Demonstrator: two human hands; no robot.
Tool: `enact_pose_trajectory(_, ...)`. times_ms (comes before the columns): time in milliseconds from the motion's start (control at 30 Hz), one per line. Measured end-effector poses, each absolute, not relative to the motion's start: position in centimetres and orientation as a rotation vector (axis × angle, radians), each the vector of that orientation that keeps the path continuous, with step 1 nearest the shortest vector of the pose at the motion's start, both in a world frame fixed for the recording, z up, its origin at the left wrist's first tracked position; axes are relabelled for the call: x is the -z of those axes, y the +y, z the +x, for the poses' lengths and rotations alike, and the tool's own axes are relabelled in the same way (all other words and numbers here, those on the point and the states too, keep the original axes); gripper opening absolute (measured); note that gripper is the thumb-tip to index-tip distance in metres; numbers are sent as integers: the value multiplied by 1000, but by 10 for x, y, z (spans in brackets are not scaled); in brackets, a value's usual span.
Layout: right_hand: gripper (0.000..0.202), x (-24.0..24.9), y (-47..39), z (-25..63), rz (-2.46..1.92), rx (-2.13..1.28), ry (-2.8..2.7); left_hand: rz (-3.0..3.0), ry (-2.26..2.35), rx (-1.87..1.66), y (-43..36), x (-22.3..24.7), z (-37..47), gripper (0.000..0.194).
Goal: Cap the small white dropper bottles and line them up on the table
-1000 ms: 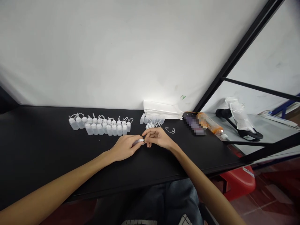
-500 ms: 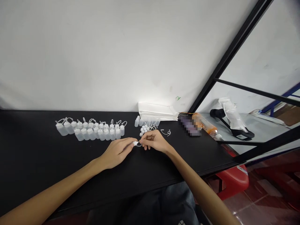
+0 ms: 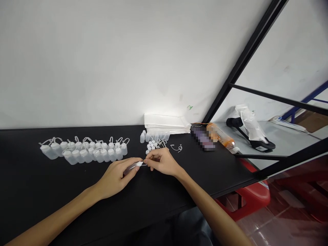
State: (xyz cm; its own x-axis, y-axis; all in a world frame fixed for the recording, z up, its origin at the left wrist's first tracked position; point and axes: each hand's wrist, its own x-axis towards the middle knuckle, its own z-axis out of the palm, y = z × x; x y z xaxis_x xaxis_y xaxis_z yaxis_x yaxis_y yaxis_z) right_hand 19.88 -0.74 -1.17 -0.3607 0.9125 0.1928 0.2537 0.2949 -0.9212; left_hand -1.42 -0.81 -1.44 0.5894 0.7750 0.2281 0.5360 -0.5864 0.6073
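My left hand (image 3: 115,176) is wrapped round a small translucent bottle (image 3: 131,167) that lies tilted with its white nozzle pointing right. At the nozzle tip, the fingertips of my right hand (image 3: 162,162) are pinched on a thin white strap or cap; the fingers partly hide it. Left of the hands stand rows of translucent bottles (image 3: 83,155) with white tops and looped straps. Beyond my right hand are small white caps (image 3: 151,146), several loose straps (image 3: 177,148) and a few bottles without straps (image 3: 142,136).
A stack of white sheets or bags (image 3: 166,123) lies by the wall. To the right are a blurred purple packet (image 3: 203,139), an orange-labelled bottle (image 3: 222,137), and a black metal frame (image 3: 233,80). A red stool (image 3: 253,198) stands below the black table (image 3: 102,218).
The view has shifted slightly, so the table items sit further left. More of the bottle now shows in my left hand; my right fingertips remain at its nozzle.
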Motion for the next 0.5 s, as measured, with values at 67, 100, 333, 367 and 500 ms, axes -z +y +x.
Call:
enact_pose_trajectory(67, 14, 12, -8, 199, -1059, -1069, -1810, 2338, 1038, -670, -7, 16, -14, 37)
enact_pose_trajectory(100, 14, 12, -8, 199, -1063, -1059, -1819, 2338, 1037, -673, -7, 16, -14, 36)
enact_pose_trajectory(333, 14, 10, -9, 198, -1072, -1006, -1862, 2337, 1050, -651, -7, 14, -13, 37)
enact_pose_trajectory(367, 14, 9, -9, 199, -1074, -1000, -1868, 2333, 1049, -648, -7, 13, -13, 37)
enact_pose_trajectory(500, 16, 9, -8, 199, -1085, -995, -1868, 2334, 1026, -661, -6, 12, -12, 35)
